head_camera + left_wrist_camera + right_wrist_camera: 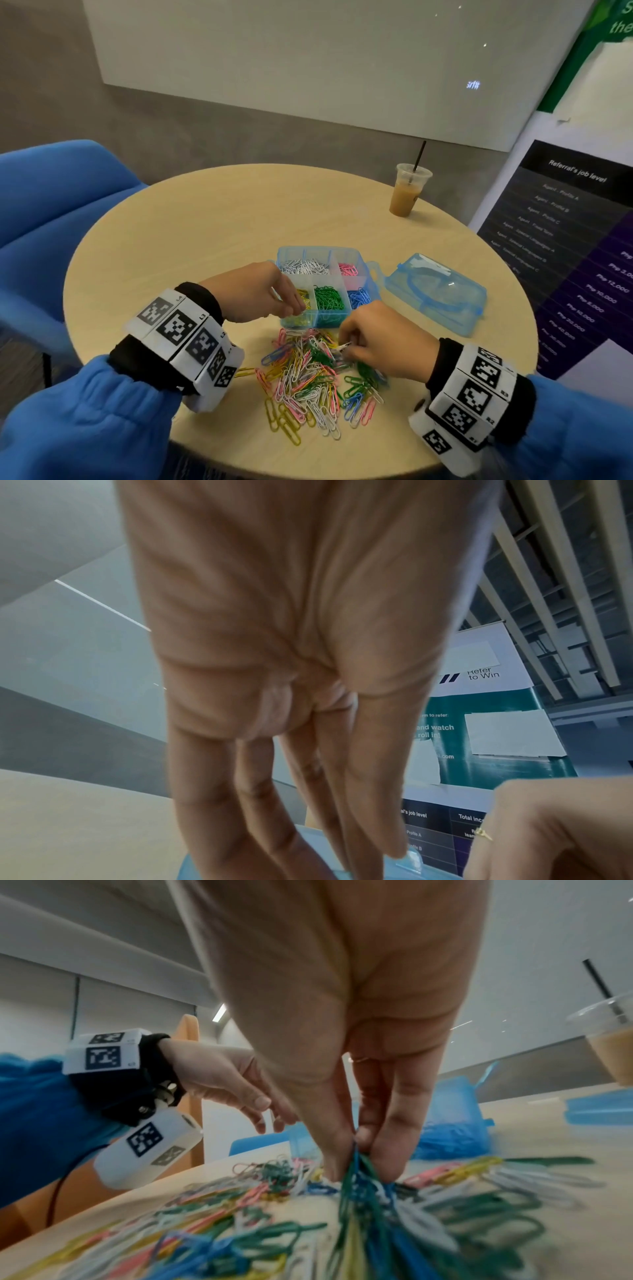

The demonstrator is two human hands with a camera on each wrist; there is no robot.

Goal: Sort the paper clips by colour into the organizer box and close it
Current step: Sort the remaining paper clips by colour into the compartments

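A translucent blue organizer box (286, 256) stands open at the table's middle, with white, pink, yellow, green and blue clips in separate compartments. Its detached lid (435, 294) lies just to its right. A mixed pile of coloured paper clips (308, 380) spreads in front of the box. My left hand (296, 306) hovers over the yellow compartment, fingers pointing down and loosely spread (270, 1121), with nothing visible in them (342, 859). My right hand (346, 346) is down in the pile's far right side, thumb and fingers pinching a few green and blue clips (356, 1148).
An iced coffee cup with a straw (407, 192) stands at the table's far right. A blue chair (51, 205) sits to the left. A printed banner (565, 240) stands right of the round table (191, 219).
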